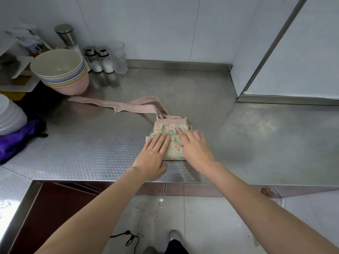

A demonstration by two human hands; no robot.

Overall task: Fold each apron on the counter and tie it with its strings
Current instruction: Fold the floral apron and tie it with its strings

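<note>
Folded apron on steel counter, near front edge. Left hand flat on apron's left part, fingers straight and pressing, thumb on counter beside it. Right hand blurred over apron's right side, fingers spread loosely, holding nothing. Pink dotted strings untied, trailing from apron's far end toward stacked bowls. Two shakers and a glass far behind apron at wall. Purple cloth well left of apron
</note>
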